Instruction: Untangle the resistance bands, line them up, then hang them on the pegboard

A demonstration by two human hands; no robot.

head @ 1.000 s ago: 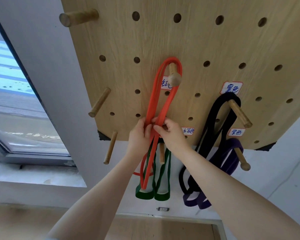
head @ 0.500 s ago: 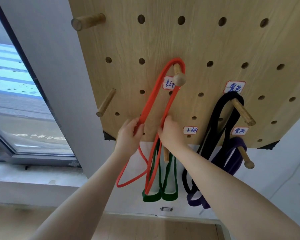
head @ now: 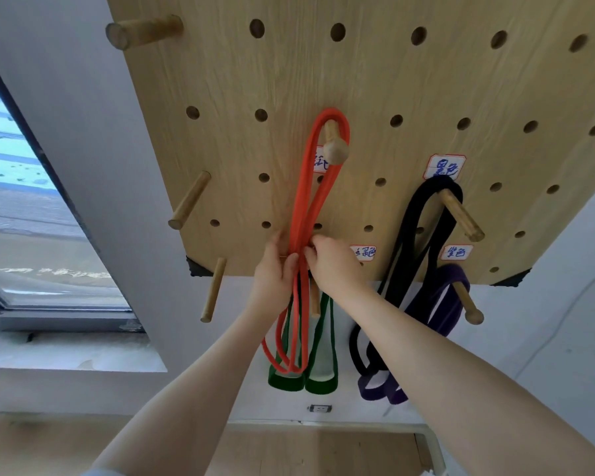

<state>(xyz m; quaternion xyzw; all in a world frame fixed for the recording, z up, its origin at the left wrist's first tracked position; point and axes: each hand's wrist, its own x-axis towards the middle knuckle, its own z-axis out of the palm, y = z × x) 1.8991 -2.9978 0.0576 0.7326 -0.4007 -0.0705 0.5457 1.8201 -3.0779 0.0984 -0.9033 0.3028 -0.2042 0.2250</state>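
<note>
A red resistance band hangs in loops from a round-tipped peg on the wooden pegboard. My left hand and my right hand meet at its strands near the board's lower edge, and both pinch them together. Its lower loops dangle in front of a green band, whose peg my hands mostly hide. To the right, a black band hangs on an angled peg, and a purple band hangs on the peg below it.
Bare pegs stick out at the board's top left, left and lower left. Paper labels sit by the pegs. A window and sill lie to the left, a wall socket below, wooden floor beneath.
Half a second ago my hands held the red strands apart, one loop swung out left. Now both hands have come together and the red loops hang gathered in one bundle.
</note>
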